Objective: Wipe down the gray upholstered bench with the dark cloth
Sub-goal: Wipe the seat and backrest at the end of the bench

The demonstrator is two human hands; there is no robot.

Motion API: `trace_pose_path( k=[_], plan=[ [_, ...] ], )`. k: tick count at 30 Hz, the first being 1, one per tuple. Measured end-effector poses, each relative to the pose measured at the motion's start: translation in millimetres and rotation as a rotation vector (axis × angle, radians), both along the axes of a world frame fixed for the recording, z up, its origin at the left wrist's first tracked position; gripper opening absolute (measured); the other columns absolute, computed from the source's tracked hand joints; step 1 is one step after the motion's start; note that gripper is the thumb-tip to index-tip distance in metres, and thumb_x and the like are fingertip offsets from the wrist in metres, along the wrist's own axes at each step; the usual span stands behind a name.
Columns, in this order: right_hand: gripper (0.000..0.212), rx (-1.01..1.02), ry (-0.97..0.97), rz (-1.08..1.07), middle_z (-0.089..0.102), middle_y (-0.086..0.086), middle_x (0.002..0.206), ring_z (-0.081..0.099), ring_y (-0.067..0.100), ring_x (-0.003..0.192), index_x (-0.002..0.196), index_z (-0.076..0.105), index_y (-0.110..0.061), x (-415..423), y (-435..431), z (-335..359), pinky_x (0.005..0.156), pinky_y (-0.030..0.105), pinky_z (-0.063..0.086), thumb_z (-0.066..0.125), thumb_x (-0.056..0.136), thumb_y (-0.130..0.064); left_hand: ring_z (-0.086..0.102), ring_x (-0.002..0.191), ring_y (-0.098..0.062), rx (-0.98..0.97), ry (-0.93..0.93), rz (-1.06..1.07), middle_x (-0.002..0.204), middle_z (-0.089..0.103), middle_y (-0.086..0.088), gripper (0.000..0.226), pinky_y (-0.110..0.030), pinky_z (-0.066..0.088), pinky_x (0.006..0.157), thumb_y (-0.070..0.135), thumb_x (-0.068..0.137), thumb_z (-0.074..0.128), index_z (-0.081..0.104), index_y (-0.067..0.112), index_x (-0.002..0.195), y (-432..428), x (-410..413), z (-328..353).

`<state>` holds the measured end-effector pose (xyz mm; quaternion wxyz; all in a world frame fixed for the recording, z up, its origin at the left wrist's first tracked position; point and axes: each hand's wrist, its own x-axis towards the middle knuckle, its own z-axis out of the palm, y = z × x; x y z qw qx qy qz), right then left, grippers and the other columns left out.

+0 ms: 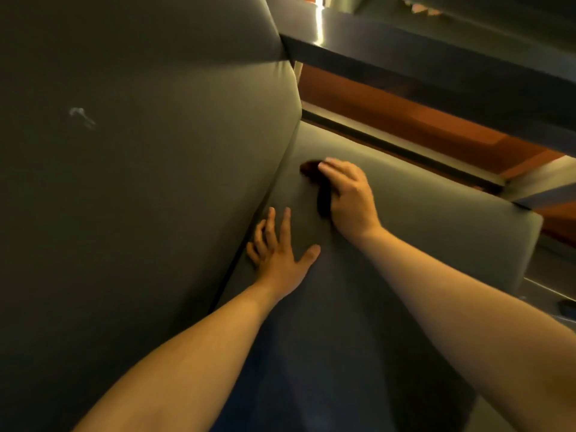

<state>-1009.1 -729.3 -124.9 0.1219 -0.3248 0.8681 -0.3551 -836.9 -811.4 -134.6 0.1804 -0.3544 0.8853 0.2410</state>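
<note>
Fingers of my right hand [349, 194] curl over the dark cloth [311, 171] on the far bench [436, 213] seat; my left hand [280, 249] lies nearer, fingers spread flat beside the backrest [140, 166]

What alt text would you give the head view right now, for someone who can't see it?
The right hand holds a dark cloth against the gray bench seat. The left hand rests open on the seat beside the backrest.
</note>
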Motion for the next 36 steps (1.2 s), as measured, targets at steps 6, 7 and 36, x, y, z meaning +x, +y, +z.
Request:
trace_pose_path(
  k=[6, 7, 36],
  plan=[
    [0.045, 0.058, -0.161, -0.050, 0.054, 0.009, 0.147, 0.040, 0.026, 0.144, 0.137, 0.062, -0.010, 21.8, -47.8, -4.1, 0.122, 0.037, 0.022, 0.056, 0.094, 0.000, -0.009, 0.150, -0.016, 0.045, 0.087, 0.020, 0.165, -0.019, 0.011, 0.106, -0.053, 0.002, 0.119, 0.063, 0.087, 0.059, -0.016, 0.036, 0.157, -4.5, 7.8, -5.8],
    [0.044, 0.047, -0.175, -0.001, 0.059, 0.009, 0.142, 0.043, 0.026, 0.141, 0.132, 0.067, -0.010, 38.6, -46.9, -2.9, 0.121, 0.036, 0.024, 0.058, 0.090, 0.001, -0.005, 0.151, -0.016, 0.058, 0.136, 0.067, 0.167, -0.012, 0.009, 0.110, -0.050, 0.004, 0.119, 0.058, 0.085, 0.064, -0.013, 0.032, 0.158, -4.8, 9.6, -5.0],
    [0.029, -0.560, -1.023, -0.328, 0.059, 0.008, 0.123, 0.062, 0.024, 0.112, 0.121, 0.054, -0.028, 215.9, -26.5, 313.7, 0.086, 0.032, 0.058, 0.060, 0.097, -0.012, 0.065, 0.107, -0.026, 0.468, 0.556, 0.551, 0.114, 0.069, -0.008, 0.028, -0.041, 0.053, 0.098, 0.018, 0.095, 0.048, 0.063, 0.018, 0.119, -20.8, 95.9, 340.4]
  ],
)
